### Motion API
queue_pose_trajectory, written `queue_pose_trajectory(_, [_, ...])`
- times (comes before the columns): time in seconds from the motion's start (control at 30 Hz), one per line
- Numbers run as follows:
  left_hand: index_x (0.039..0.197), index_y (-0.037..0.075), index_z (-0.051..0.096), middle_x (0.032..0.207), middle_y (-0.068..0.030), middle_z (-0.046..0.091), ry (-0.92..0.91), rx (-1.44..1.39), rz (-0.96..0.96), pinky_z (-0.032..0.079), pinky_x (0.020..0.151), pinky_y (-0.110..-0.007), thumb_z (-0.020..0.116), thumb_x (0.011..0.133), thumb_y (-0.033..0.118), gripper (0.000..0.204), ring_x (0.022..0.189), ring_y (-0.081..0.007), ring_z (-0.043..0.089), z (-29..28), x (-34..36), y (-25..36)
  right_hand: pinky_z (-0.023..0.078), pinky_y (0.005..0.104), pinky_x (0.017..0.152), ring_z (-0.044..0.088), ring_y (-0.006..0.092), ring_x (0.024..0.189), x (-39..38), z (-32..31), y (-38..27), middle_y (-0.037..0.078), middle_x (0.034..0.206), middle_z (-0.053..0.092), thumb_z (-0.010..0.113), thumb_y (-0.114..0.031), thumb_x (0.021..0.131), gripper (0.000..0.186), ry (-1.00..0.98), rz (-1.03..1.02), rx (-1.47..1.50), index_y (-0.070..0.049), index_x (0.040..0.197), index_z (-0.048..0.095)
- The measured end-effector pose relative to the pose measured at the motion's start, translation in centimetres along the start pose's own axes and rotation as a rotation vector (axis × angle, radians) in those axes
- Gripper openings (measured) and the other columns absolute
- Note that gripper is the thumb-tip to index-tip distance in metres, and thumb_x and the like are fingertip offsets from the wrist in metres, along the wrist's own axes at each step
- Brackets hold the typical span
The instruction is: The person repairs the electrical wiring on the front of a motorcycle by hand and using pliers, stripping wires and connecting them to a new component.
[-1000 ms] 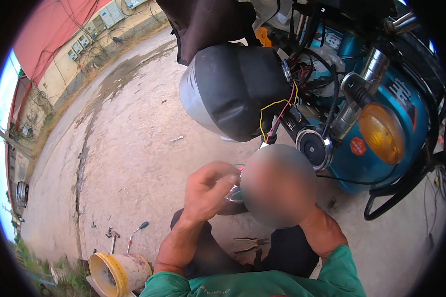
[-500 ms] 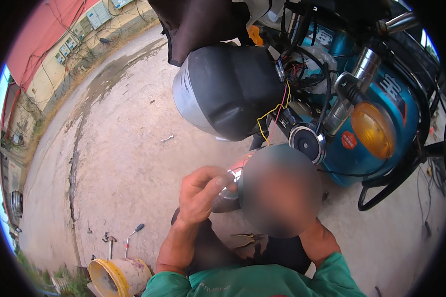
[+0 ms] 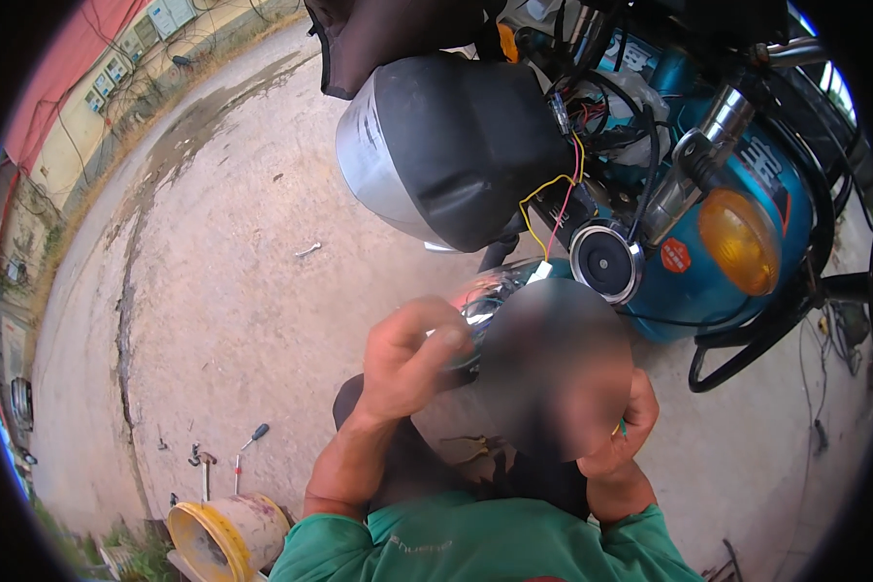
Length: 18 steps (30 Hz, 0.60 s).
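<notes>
My left hand [image 3: 409, 357] is closed, thumb and fingers pinched beside a shiny round part [image 3: 480, 312] with reflections. What those fingers hold, if anything, I cannot make out. My right hand [image 3: 623, 425] is closed on a thin green wire [image 3: 622, 427] that shows at its fingertips. A round blurred patch hides part of this hand and the middle of the work. Yellow and pink wires [image 3: 555, 215] run from the motorcycle's front down to a white connector [image 3: 540, 273]. Just right of the connector sits a round black horn [image 3: 603, 262] with a chrome rim.
The blue motorcycle [image 3: 684, 310] stands at right, with an orange turn signal [image 3: 737, 241]. A black and silver headlight housing [image 3: 456, 145] juts leftward. On the concrete lie a wrench [image 3: 307, 249], yellow-handled pliers [image 3: 468, 447], a screwdriver [image 3: 254, 436], a hammer [image 3: 205, 471] and a tipped bucket [image 3: 252, 529].
My right hand has come out from the blur at its right side, with a green wire showing. The white connector has come into sight. My head view has shifted slightly.
</notes>
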<state>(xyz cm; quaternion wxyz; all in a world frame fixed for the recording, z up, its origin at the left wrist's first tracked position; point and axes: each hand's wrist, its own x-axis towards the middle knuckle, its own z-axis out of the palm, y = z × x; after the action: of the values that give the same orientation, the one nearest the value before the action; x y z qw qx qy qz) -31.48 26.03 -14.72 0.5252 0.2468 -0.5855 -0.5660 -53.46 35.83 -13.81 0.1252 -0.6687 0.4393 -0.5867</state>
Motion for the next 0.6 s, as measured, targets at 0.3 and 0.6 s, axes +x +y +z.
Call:
queue_pose_trajectory(0.3, [0.096,-0.004,0.060,0.089,-0.0125,0.062,-0.134,0.105,0.096,0.051,0.073,-0.031,0.060,0.099,0.015,0.020,0.078,-0.0168,0.062,-0.3,0.5,2.1,0.052,0.0260,0.057,0.065,0.0143,0.066,7.6,1.9,-2.4,0.008,0.102,0.064,0.078,0.003,0.073,0.032,-0.183,-0.273,-0.143,-0.005,0.104,0.073])
queue_pose_trajectory(0.6, [0.096,-0.003,0.057,0.087,-0.0124,0.062,-0.091,0.036,0.135,0.051,0.075,-0.032,0.059,0.101,0.018,0.022,0.078,-0.0182,0.061,0.2,0.6,2.9,0.054,0.0323,0.061,0.067,0.0221,0.075,8.2,2.5,-2.4,0.007,0.100,0.063,0.079,0.000,0.073,0.026,-0.219,-0.375,-0.255,-0.005,0.097,0.069])
